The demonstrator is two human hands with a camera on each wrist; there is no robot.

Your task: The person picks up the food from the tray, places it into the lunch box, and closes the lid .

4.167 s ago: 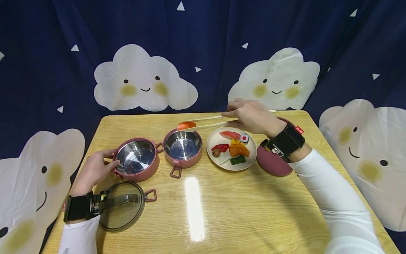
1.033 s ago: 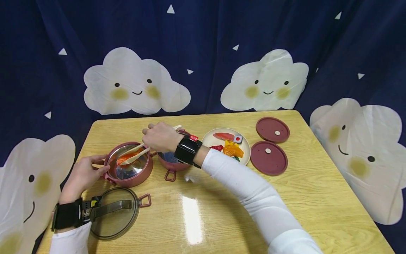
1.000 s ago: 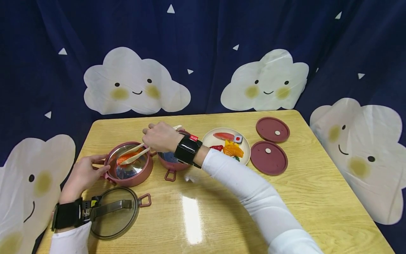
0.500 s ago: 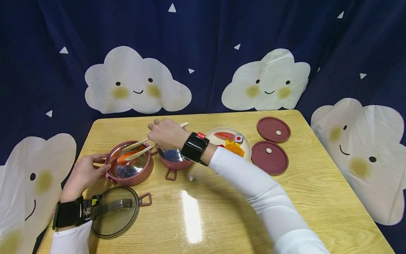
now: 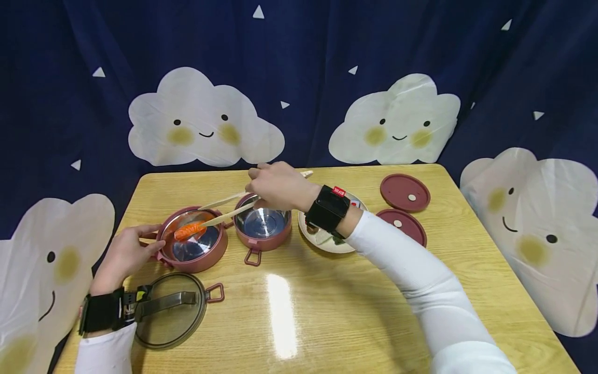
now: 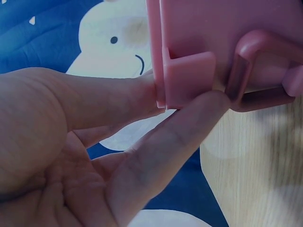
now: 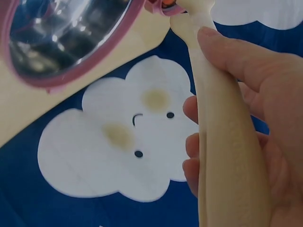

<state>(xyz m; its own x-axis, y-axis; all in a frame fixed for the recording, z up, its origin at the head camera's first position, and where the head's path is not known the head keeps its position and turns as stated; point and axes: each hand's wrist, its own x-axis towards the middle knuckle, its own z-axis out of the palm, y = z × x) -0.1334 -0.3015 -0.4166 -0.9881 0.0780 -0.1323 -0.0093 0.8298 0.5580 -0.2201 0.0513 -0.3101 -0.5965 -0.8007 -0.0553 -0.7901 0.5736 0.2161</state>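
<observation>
My right hand [image 5: 273, 186] grips a pair of pale chopsticks [image 5: 224, 210] above the two pink steel-lined bowls. The sticks are spread apart, and the lower tip reaches an orange salmon sushi piece [image 5: 189, 230] lying in the left bowl [image 5: 193, 259]. My left hand [image 5: 128, 253] pinches the tab on that bowl's left side. In the left wrist view, thumb and finger [image 6: 189, 127] close on the pink tab [image 6: 189, 78]. The right wrist view shows my fingers [image 7: 236, 61] wrapped round the chopsticks [image 7: 222, 142], with the second bowl [image 7: 61, 38] behind.
The second bowl [image 5: 262, 231] stands just right of the first. A cream plate [image 5: 322, 240] of toy food is half hidden by my right wrist. Two maroon lids [image 5: 404, 191] [image 5: 405, 224] lie at the right. A glass lid [image 5: 170, 314] with a strap sits near the front left edge.
The right hand carried the salmon from over the second bowl into the left bowl. It has now drawn back to the right, the chopsticks have spread, and the salmon stays in the bowl.
</observation>
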